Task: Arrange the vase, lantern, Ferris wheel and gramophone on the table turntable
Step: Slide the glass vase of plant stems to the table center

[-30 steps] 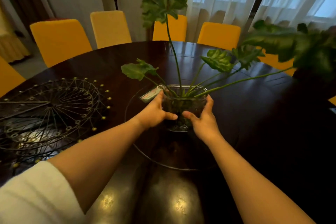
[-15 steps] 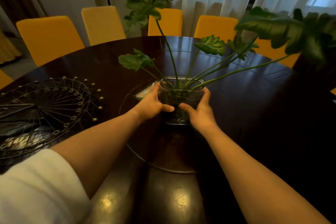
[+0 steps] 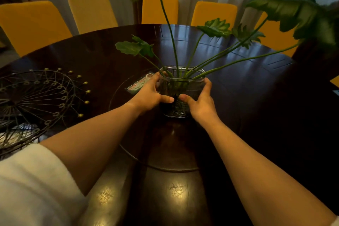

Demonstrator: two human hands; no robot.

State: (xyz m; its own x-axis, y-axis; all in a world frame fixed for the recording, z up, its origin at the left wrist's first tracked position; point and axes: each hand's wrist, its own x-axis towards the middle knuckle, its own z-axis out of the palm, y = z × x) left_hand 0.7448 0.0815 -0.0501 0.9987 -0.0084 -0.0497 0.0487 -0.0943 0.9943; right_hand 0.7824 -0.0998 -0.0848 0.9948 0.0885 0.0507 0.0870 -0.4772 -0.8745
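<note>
A clear glass vase (image 3: 181, 86) with long green stems and broad leaves stands on the dark round turntable (image 3: 139, 154) in the middle of the table. My left hand (image 3: 150, 95) grips its left side and my right hand (image 3: 199, 102) grips its right side, thumbs nearly meeting at the front. A black wire Ferris wheel (image 3: 34, 102) with small gold beads lies flat on the table at the far left, off the turntable. No lantern or gramophone is in view.
A small printed card (image 3: 138, 84) lies on the turntable just left of the vase. Yellow-covered chairs (image 3: 91, 9) ring the far side of the dark round table (image 3: 266, 115). Sheer curtains hang behind them. A big leaf (image 3: 293, 13) reaches out at upper right.
Both hands have stayed on the vase, which sits a little farther in on the turntable. The view has tilted slightly downward.
</note>
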